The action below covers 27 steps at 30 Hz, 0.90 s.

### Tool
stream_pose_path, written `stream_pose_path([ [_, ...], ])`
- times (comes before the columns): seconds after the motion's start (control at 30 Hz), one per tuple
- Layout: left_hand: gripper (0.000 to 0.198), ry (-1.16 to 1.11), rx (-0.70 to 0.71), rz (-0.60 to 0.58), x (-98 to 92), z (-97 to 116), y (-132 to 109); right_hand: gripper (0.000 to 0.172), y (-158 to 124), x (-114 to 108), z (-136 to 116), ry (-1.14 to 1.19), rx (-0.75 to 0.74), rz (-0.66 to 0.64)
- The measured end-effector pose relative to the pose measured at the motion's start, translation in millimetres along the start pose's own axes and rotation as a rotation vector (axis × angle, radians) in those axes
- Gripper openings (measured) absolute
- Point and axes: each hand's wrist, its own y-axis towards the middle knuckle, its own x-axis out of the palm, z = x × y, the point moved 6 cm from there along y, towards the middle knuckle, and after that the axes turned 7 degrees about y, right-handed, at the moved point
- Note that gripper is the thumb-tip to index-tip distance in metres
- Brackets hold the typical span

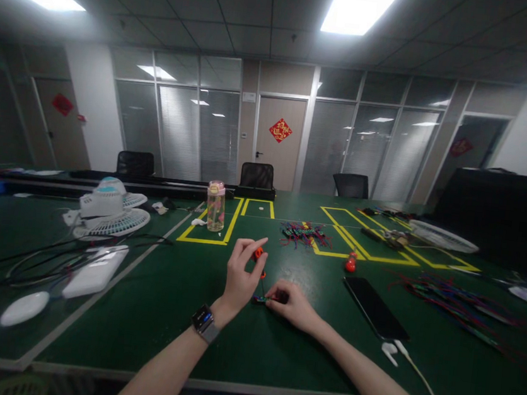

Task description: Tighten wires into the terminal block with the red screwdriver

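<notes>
The screwdriver (259,254) is orange-red and black, and the small circuit board (260,299) beneath it is green. The tabletop (207,356) is dark green, marked with yellow tape (201,240), under a pile of wired boards (306,233) mixing red, blue and green. The drinking bottle (215,206) is pink-topped and pink-patterned, the smartphone (377,309) black, and the door's diamond sign (280,130) red with gold characters.

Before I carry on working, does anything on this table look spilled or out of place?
I see nothing spilled. Beyond your right hand, the tangled wire pile straddles the yellow tape instead of sitting inside its outline, so it looks slightly misplaced.
</notes>
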Motion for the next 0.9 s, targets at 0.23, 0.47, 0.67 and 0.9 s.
stream_pose_path([
  [0.23,0.034,-0.038,-0.024,-0.064,1.8,-1.5,-1.9,0.010,-0.1,-0.2,-0.6,0.009,-0.004,0.000],
  [0.47,0.027,-0.008,-0.008,-0.023,0.9,0.6,0.4,0.010,-0.7,-0.7,-3.4,-0.004,0.003,0.002],
  [0.67,0.034,-0.019,-0.018,-0.080,3.6,-0.7,-0.6,0.009,-0.5,-0.2,-2.1,-0.002,0.002,0.005],
  [0.9,0.029,-0.024,-0.028,-0.048,4.1,-1.7,0.2,0.008,-0.3,-0.3,-0.9,-0.007,0.000,-0.003],
])
